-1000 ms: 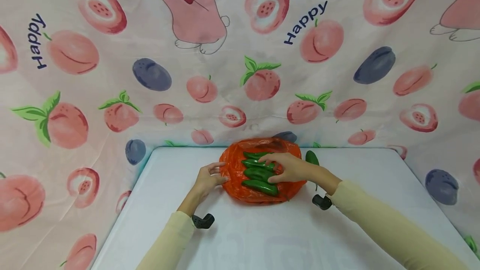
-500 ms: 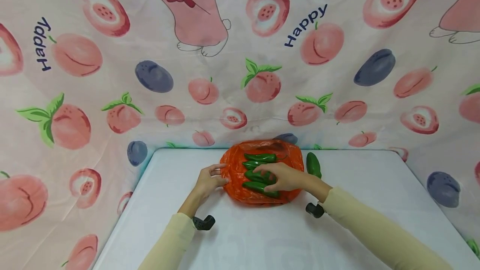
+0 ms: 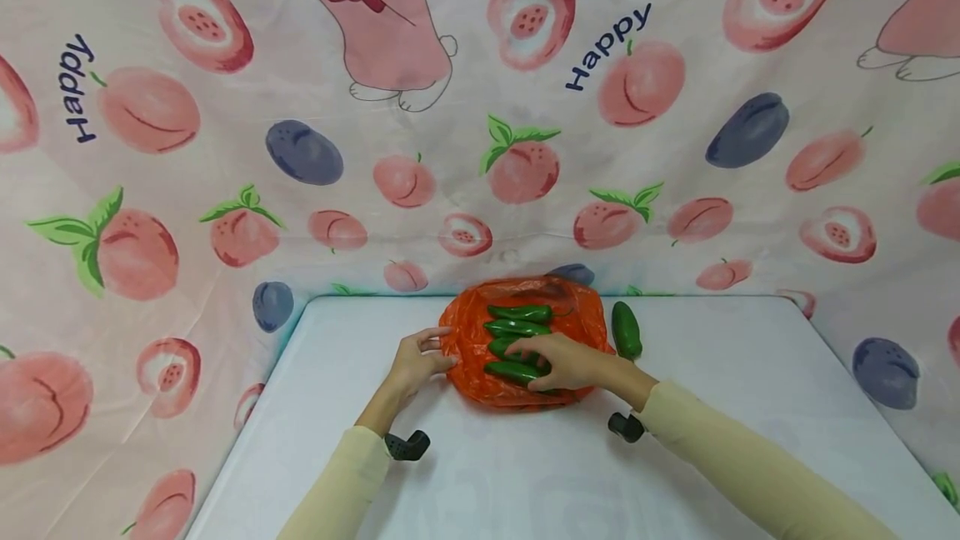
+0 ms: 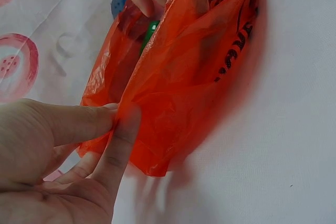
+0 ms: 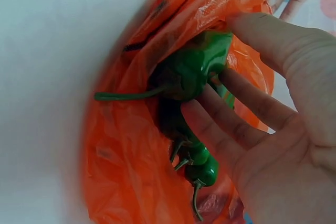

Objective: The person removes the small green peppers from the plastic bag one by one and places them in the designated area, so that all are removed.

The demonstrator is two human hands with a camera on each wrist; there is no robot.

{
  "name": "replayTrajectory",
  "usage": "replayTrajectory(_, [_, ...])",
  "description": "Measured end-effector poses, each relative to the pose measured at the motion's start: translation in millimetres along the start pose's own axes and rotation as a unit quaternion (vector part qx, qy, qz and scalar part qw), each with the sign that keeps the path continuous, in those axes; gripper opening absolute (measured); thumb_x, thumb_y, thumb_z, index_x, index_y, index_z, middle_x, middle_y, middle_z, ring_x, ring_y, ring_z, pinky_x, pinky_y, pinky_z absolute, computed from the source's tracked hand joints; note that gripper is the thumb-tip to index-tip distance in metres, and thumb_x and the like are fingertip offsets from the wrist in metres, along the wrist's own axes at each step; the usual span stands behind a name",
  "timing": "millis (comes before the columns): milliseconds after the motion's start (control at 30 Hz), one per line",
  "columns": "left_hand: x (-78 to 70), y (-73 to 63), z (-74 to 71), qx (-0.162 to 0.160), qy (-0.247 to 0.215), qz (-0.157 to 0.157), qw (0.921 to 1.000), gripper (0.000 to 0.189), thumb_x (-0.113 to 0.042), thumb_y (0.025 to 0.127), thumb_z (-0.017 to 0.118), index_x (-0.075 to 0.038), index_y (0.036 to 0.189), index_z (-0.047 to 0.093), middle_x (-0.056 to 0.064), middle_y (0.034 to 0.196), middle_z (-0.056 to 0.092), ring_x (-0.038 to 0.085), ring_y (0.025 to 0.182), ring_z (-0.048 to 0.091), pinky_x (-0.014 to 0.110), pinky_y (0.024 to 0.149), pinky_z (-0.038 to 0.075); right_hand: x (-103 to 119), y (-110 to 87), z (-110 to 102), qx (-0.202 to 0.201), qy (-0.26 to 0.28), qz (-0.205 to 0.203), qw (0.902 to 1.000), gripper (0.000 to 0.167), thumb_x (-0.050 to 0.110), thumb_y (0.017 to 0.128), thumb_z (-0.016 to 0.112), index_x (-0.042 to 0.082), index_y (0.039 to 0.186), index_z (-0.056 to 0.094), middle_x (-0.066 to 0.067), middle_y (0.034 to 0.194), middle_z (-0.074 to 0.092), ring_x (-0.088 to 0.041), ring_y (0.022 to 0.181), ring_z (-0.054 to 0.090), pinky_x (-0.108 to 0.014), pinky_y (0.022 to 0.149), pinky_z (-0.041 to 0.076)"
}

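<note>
An orange plastic bag (image 3: 468, 340) lies at the back middle of the table, its opening toward me and several green chili peppers (image 3: 517, 328) side by side in it. My left hand (image 3: 415, 362) pinches the bag's left edge between thumb and fingers, also seen close up in the left wrist view. My right hand (image 3: 566, 362) reaches in from the right and grips the nearest green chili pepper (image 5: 191, 72), thumb on one side and fingers on the other. That pepper's stem points out of the bag in the right wrist view; the hand covers part of it.
A single green chili pepper (image 3: 626, 329) lies on the white table (image 3: 712, 407) just right of the bag. Behind the table hangs a peach-print cloth (image 3: 450, 140). Black wrist cameras (image 3: 407, 445) sit under both wrists.
My right hand has moved from the farther peppers toward the nearest one, uncovering the far peppers and more of the loose one. My left hand stays at the bag's edge.
</note>
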State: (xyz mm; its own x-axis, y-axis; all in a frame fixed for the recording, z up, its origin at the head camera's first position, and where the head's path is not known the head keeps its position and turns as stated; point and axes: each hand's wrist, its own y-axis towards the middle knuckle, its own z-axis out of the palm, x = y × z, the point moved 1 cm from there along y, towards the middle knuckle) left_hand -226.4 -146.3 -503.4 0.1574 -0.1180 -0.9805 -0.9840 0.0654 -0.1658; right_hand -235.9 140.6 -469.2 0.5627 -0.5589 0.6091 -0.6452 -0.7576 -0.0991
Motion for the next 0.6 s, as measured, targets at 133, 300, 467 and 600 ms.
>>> replayTrajectory(133, [-1.5, -1.0, 0.6, 0.000, -0.002, -0.001, 1.0000, 0.053, 0.012, 0.085, 0.074, 0.001, 0.136, 0.063, 0.024, 0.117, 0.059, 0.021, 0.087, 0.065, 0.047, 0.081, 0.062, 0.2, 0.8, 2.5, 0.002, -0.009, 0.005, 0.9999, 0.057, 0.015, 0.091, 0.080, 0.011, 0.143, 0.057, -0.010, 0.133, 0.062, -0.026, 0.112, 0.062, -0.044, 0.096, 0.056])
replayTrajectory(300, [-2.8, -1.9, 1.3, 0.000, 0.000, -0.002, 1.0000, 0.054, 0.011, 0.085, 0.074, 0.002, 0.137, 0.062, 0.024, 0.118, 0.059, 0.020, 0.086, 0.065, 0.049, 0.083, 0.061, -0.4, 2.1, 5.4, 0.009, -0.028, 0.002, 0.9996, 0.054, 0.012, 0.091, 0.080, 0.013, 0.141, 0.060, -0.008, 0.139, 0.060, -0.027, 0.118, 0.057, -0.046, 0.101, 0.053])
replayTrajectory(467, [-2.1, -2.1, 0.3, 0.000, -0.003, -0.010, 0.9999, 0.053, 0.011, 0.086, 0.074, 0.000, 0.136, 0.063, 0.023, 0.117, 0.059, 0.020, 0.087, 0.065, 0.046, 0.083, 0.062, -3.5, 5.2, 9.0, 0.016, -0.048, 0.003, 0.9987, 0.054, 0.010, 0.091, 0.079, 0.016, 0.141, 0.061, -0.005, 0.143, 0.059, -0.027, 0.132, 0.053, -0.049, 0.110, 0.046])
replayTrajectory(600, [-1.1, -1.4, -0.5, -0.001, 0.000, -0.007, 1.0000, 0.053, 0.011, 0.086, 0.075, 0.000, 0.136, 0.063, 0.023, 0.118, 0.058, 0.020, 0.087, 0.065, 0.045, 0.082, 0.062, -6.0, 7.2, 10.5, 0.017, -0.051, 0.000, 0.9986, 0.053, 0.008, 0.091, 0.078, 0.020, 0.141, 0.062, -0.004, 0.143, 0.059, -0.026, 0.134, 0.052, -0.049, 0.112, 0.044])
